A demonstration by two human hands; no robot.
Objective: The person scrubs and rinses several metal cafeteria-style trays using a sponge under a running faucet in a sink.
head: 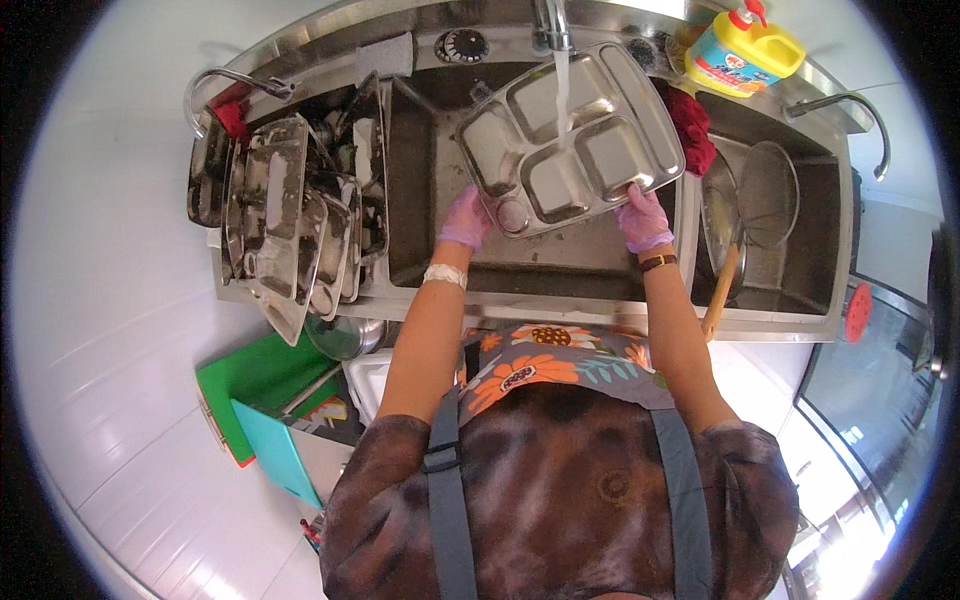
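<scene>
A stainless steel compartment tray (559, 195) is tilted above the middle basin (525, 259) of a steel sink. Water from the faucet (551, 30) runs down onto the tray's compartments. My left hand (466, 218), in a thin pink-purple glove, grips the tray's lower left corner. My right hand (643, 219), gloved the same way, holds the lower right edge with the thumb on top. Parts of the fingers are hidden beneath the tray.
Several soiled compartment trays (277, 202) are stacked in the left basin. The right basin holds a mesh strainer (769, 193) and a wooden-handled pan (720, 206). A red cloth (690, 129) lies on the divider, below a yellow detergent jug (742, 56). Side faucets (874, 120) curve over both ends.
</scene>
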